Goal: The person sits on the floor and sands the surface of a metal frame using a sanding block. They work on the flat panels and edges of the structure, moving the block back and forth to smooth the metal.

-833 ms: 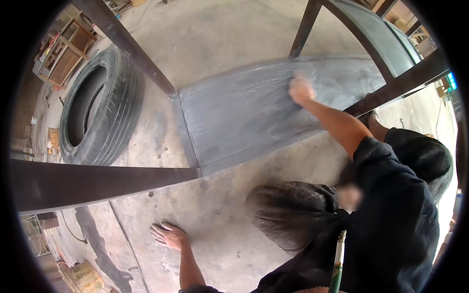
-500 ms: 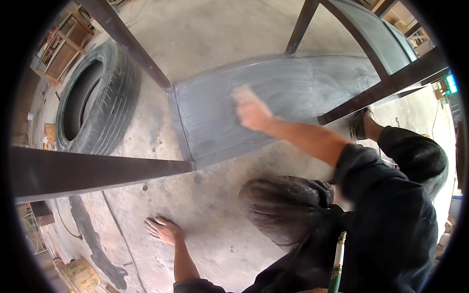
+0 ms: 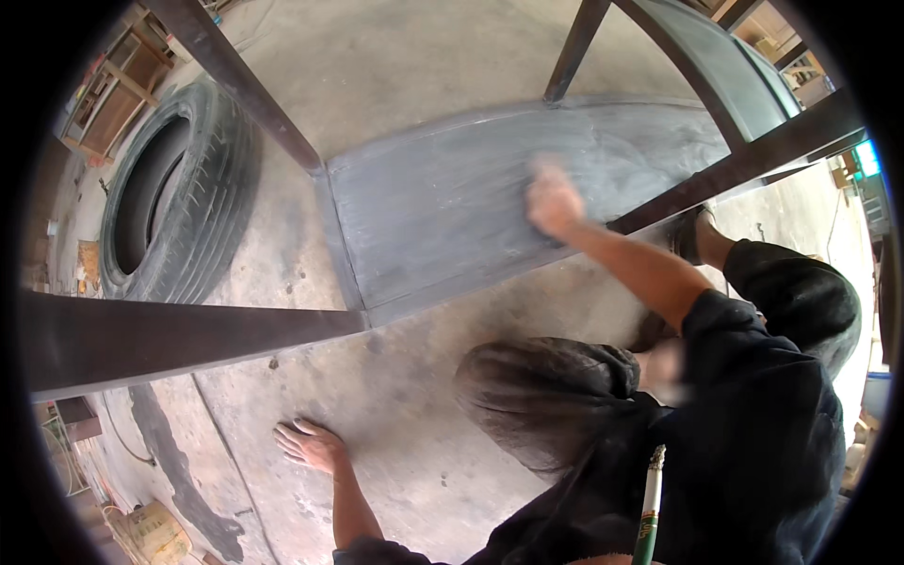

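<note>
My right hand (image 3: 554, 200) is over the grey panel (image 3: 424, 226), at or close to its surface. Motion smears its fingers, so whether anything is under them cannot be made out. The panel is dusty, with pale streaks, and lies low between dark legs of an overturned-looking piece of furniture. Down on the concrete floor (image 3: 395, 405), my left hand (image 3: 313, 446) rests flat with its fingers spread and holds nothing.
Dark posts (image 3: 202, 336) reach up from the panel's corners, one crossing close at the left. A worn tyre (image 3: 212, 198) leans at the left. A bucket (image 3: 155, 533) stands lower left. A cigarette (image 3: 650, 508) juts in at the bottom.
My right hand has slid to the right along the panel, toward its middle. The left hand has stayed in place on the floor. The whole view has shifted slightly.
</note>
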